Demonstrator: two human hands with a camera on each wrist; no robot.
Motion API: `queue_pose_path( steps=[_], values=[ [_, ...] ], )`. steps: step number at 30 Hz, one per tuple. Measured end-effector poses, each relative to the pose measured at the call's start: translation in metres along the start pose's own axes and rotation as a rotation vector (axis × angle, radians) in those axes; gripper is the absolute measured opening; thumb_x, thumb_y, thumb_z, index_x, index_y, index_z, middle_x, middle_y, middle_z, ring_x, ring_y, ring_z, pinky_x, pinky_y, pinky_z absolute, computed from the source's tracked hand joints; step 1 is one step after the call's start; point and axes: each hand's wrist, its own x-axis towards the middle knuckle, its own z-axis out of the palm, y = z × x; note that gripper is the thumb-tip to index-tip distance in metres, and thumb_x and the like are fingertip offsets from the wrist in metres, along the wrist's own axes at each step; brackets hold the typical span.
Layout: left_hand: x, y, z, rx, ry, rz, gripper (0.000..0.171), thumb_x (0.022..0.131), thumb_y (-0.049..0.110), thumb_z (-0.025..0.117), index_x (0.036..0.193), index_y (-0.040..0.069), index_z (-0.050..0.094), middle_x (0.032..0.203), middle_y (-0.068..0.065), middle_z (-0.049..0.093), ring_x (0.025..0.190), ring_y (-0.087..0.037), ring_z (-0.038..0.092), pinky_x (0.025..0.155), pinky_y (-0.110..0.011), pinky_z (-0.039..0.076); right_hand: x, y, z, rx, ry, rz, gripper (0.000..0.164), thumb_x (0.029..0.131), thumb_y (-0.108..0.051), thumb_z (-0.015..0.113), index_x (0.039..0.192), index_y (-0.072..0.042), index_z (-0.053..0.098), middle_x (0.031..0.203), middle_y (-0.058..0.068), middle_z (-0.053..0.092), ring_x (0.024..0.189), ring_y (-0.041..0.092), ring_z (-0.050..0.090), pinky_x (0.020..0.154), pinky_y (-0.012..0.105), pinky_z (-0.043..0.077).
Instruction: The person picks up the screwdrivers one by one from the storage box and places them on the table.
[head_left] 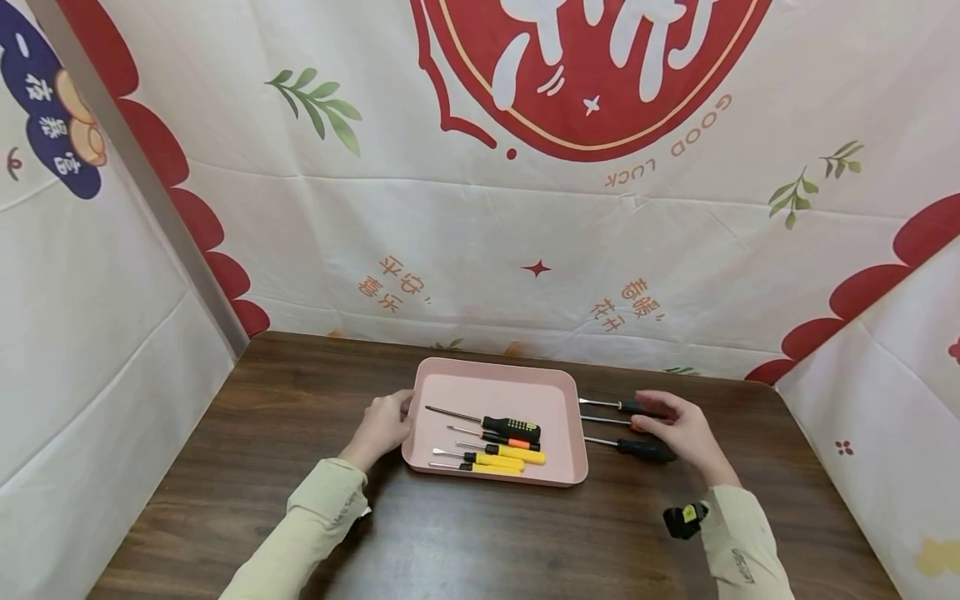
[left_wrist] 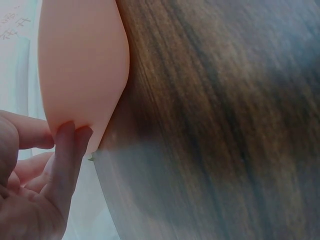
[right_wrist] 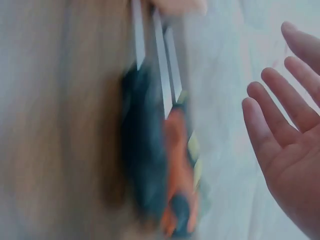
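A pink tray (head_left: pixel 498 379) lies on the table, and my left hand (head_left: pixel 382 429) pinches its left edge. In the left wrist view, fingers (left_wrist: pixel 65 155) press on the tray's outer wall. Several screwdrivers lie in the tray: a black one with yellow dots (head_left: pixel 512 429), a black and orange one (head_left: pixel 522 443) and yellow-handled ones (head_left: pixel 517 454). Right of the tray lie a black-handled screwdriver (head_left: pixel 647 451), an orange and black one (right_wrist: pixel 176 160) and another dark-handled one (head_left: pixel 633 407). My right hand (head_left: pixel 690 433) hovers by their handles, fingers spread, holding nothing. It partly hides them in the head view.
The brown wooden table (head_left: pixel 480 542) meets a printed white cloth (head_left: pixel 480 217) behind the tray. More cloth hangs at the left and right sides. A black device (head_left: pixel 684 521) is strapped at my right wrist.
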Motion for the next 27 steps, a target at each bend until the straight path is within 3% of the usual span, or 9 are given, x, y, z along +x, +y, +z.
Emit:
queue_pose_path(
  steps=[5,9,18,27],
  values=[
    [0.000,0.000,0.000,0.007,-0.010,-0.011,0.044,0.073,-0.003,0.059,0.117,-0.004,0.057,0.085,-0.010,0.068,0.074,-0.020,0.064,0.064,-0.034,0.050,0.023,-0.028,0.022,0.056,-0.112,-0.127,0.048,0.081,-0.012,0.066,0.123,0.002,0.050,0.120,0.026,0.054,0.105,0.023,0.057,0.076,0.021,0.048],
    [0.000,0.001,-0.001,0.022,-0.015,-0.014,0.043,0.073,-0.003,0.059,0.117,-0.004,0.057,0.087,-0.011,0.067,0.075,-0.020,0.064,0.064,-0.035,0.051,0.037,-0.040,0.043,0.128,-0.208,-0.124,0.050,0.081,-0.009,0.066,0.124,0.006,0.047,0.123,0.029,0.049,0.107,0.042,0.051,0.078,0.026,0.049],
    [0.001,0.001,0.001,0.049,-0.013,-0.014,0.044,0.074,-0.002,0.058,0.117,-0.001,0.058,0.089,-0.010,0.068,0.078,-0.021,0.064,0.068,-0.038,0.050,0.054,-0.047,0.083,0.153,-0.360,-0.018,0.052,0.081,-0.010,0.067,0.125,0.008,0.047,0.123,0.029,0.050,0.106,0.041,0.053,0.080,0.036,0.050],
    [0.000,0.002,-0.001,0.052,-0.008,0.014,0.044,0.073,-0.002,0.058,0.117,-0.002,0.058,0.087,-0.011,0.068,0.080,-0.023,0.064,0.068,-0.039,0.050,0.056,-0.048,0.108,0.150,-0.515,-0.127,0.046,0.081,-0.007,0.065,0.120,0.013,0.049,0.118,0.033,0.050,0.104,0.044,0.052,0.086,0.044,0.045]
  ],
)
